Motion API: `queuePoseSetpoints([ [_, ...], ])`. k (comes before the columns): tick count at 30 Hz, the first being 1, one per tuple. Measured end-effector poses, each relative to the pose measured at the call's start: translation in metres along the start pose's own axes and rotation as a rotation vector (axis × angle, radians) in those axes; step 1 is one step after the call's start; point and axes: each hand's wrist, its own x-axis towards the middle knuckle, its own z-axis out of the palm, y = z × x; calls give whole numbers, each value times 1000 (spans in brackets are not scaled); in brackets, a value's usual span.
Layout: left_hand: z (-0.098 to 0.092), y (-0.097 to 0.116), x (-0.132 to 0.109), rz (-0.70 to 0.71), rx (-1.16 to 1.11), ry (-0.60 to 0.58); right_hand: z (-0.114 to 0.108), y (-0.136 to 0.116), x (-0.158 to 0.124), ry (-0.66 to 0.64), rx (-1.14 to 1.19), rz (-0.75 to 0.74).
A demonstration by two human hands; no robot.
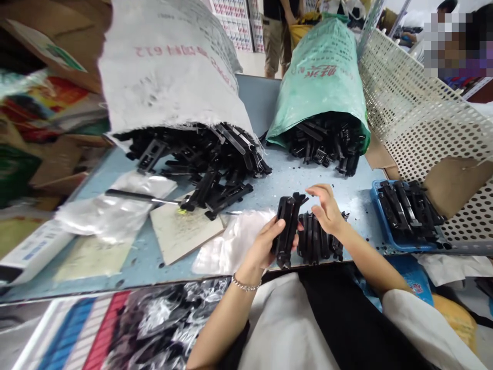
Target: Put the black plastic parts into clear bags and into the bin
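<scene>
My left hand (265,241) is wrapped round a couple of long black plastic parts (285,231), held upright over the front of the table. To the right of them my right hand (327,210) hovers with bent fingers and the thumb apart, nothing visible between them. Beneath that hand stands a row of similar black parts (314,239) at the table's edge, partly hidden by the wrist. Beside my left hand lies a clear plastic bag (227,244). More black parts (208,190) spill from a white woven sack (173,77) across the table.
A green woven sack (323,72) of black parts lies open at the back. On the right, a blue basket (389,231) with black parts stands by a perforated white panel (416,97). A screwdriver (131,196) and a pale board (181,231) lie left. Another person stands behind.
</scene>
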Motion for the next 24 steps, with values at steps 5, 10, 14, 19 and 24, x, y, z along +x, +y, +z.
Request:
queuePoseSetpoints([
  [5, 0, -8, 7, 0, -17, 55, -8, -2, -3, -136, -202, -143],
  [10, 11, -16, 10, -42, 35, 27, 0, -1, -2, -174, -192, -61],
  [14, 13, -10, 20, 76, -14, 129, 6, -9, -5, -242, 106, 309],
  [19, 4, 2, 27, 134, -148, 218, 10, -25, -20, -326, -30, 111],
  [24, 3, -8, 24, 152, -54, 253, 33, -41, -46, -438, -276, -135],
])
